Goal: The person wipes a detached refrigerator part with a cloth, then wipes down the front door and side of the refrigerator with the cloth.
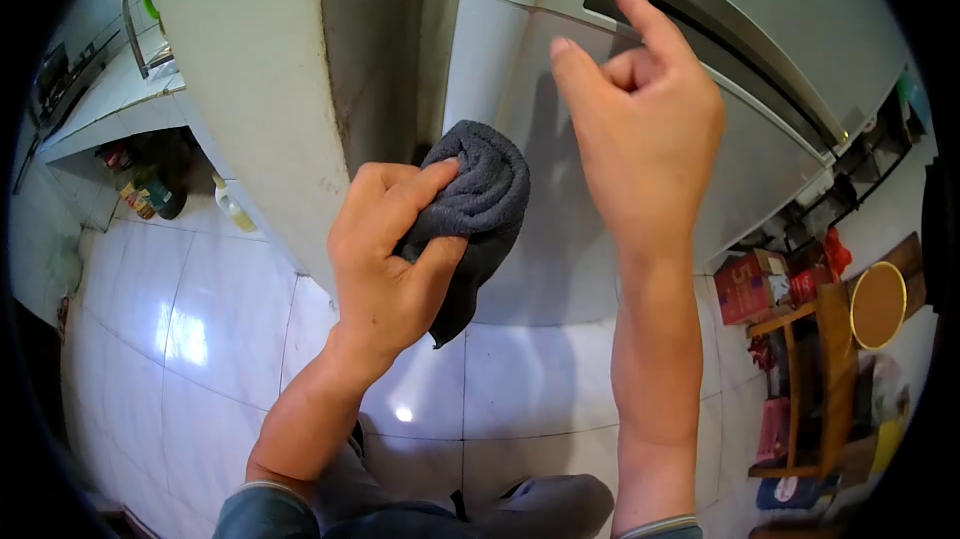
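Observation:
A bunched dark grey cloth (480,189) is gripped in my left hand (390,234), its fingers and thumb pressed into the folds and one end hanging down. My right hand (650,109) is raised in front of the silver refrigerator (765,174), below the dark handle gap between its two doors. Thumb and index finger are spread apart there, with the other fingers curled, and nothing shows between them. Whether the right index fingertip touches the door edge, I cannot tell.
A pale wall edge (240,89) stands close on the left. Beyond it is a tiled counter (120,104) with bottles (150,189) underneath. At right are a wooden chair (835,379) and a red box (745,289). White tiles (225,319) cover the floor.

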Motion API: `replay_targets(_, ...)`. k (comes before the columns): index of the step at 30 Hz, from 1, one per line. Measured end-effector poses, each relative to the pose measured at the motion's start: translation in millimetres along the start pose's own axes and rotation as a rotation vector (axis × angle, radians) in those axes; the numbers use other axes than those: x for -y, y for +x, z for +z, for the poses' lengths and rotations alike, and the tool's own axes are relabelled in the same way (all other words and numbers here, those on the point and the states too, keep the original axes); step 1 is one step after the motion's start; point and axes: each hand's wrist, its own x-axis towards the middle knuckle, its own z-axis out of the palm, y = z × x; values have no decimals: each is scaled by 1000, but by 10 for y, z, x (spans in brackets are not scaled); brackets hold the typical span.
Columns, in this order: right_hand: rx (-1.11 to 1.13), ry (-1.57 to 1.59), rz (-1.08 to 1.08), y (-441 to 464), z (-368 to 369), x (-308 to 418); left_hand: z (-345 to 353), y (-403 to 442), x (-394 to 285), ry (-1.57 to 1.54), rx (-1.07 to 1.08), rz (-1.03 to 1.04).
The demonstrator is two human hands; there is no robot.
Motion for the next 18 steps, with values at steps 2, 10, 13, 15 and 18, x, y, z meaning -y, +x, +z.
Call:
replay_targets(2,3,-61,-3,68,74,19,-13,-34,42,-8,14,8)
replay_targets(10,53,240,238,142,-45,20,45,-69,207,-53,13,-29)
replay_targets(13,-65,304,223,143,-187,-156,42,-63,215,-74,1,-46)
replay_targets(15,-133,327,208,151,-299,-299,29,-68,233,-85,-3,-53)
replay_targets(18,-266,410,220,175,-494,-481,-10,-90,243,-86,8,-80)
